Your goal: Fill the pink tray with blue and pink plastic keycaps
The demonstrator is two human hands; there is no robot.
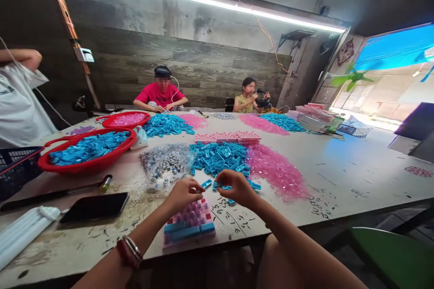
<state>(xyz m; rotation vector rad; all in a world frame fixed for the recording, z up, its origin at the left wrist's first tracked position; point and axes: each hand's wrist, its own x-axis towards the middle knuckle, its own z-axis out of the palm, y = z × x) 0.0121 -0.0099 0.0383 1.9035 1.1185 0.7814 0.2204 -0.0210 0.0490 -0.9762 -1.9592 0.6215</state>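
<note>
My left hand (185, 192) is pinched closed above a pink block tray (188, 223), and whatever its fingertips hold is too small to make out. Blue oblong pieces lie along the tray's near edge, with pink clear parts behind them. My right hand (235, 186) is closed on a small blue plastic piece (215, 185), close to the left fingertips. Just beyond both hands is a heap of blue plastic pieces (220, 158), a few lying loose in front. Pink clear plastic parts (274, 171) are heaped to its right. A clear bag of small metal parts (167, 162) lies to its left.
Red baskets (42, 162) of blue and pink parts stand at left. A phone (95, 207) and a dark-handled tool (61, 196) lie near my left arm. Pink trays (227, 137) sit behind the blue heap. Two people sit across the table; another stands left. A green stool (386, 257) is at right.
</note>
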